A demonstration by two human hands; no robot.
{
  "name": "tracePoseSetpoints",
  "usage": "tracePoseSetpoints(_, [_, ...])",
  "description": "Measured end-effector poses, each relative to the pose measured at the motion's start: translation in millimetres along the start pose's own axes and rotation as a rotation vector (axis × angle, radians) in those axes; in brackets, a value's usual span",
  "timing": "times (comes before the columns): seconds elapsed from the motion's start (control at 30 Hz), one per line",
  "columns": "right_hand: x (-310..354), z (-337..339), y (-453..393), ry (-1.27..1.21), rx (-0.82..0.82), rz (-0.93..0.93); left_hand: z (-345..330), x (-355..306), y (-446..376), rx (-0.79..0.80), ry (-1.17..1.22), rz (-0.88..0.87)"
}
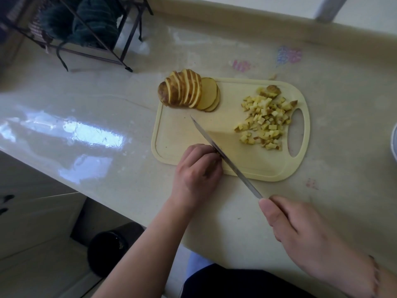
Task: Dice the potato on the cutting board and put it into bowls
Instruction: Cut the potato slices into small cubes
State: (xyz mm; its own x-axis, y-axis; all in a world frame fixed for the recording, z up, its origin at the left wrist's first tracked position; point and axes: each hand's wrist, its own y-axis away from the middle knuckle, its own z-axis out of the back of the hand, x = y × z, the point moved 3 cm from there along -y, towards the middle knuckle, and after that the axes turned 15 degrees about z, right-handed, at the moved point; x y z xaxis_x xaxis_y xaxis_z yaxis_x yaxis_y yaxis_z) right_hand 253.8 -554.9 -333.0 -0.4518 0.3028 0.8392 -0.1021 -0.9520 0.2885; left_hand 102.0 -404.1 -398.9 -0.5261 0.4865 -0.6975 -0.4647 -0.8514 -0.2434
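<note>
The glossy pale stone counter [107, 117] bears a cream plastic cutting board [187, 130]. On it lie a fanned row of sliced brown-skinned potato [187, 90] and a heap of diced potato cubes [265, 121]. A white bowl's rim [394, 143] shows at the right edge, contents hidden. The right hand [318, 239] grips a long steel knife [223, 155]; the left hand [196, 168] curls its fingers over a mostly hidden piece against the blade.

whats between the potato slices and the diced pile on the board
Only bare cutting board separates the slices from the diced pile in the head view; the knife lies nearer the person.
</note>
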Motion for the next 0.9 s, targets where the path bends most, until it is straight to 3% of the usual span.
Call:
tracePoseSetpoints(0.5, [-5, -3, -23, 0.006, 0.018, 0.006, 1, 1, -2, 0.023, 0.003, -0.016])
tracePoseSetpoints(0.63, [-16, 16, -21, -0.127, -0.005, -0.055, 2, 1, -1, 0.039, -0.029, -0.048])
tracePoseSetpoints(0.8, [-34, 41, -21, -0.415, -0.035, -0.283, 4, 4, -2, 0.070, -0.098, -0.066])
tracePoseSetpoints(0.9, [-35, 44, -23, -0.482, -0.022, -0.300, 5, 1, -4, 0.121, -0.126, -0.031])
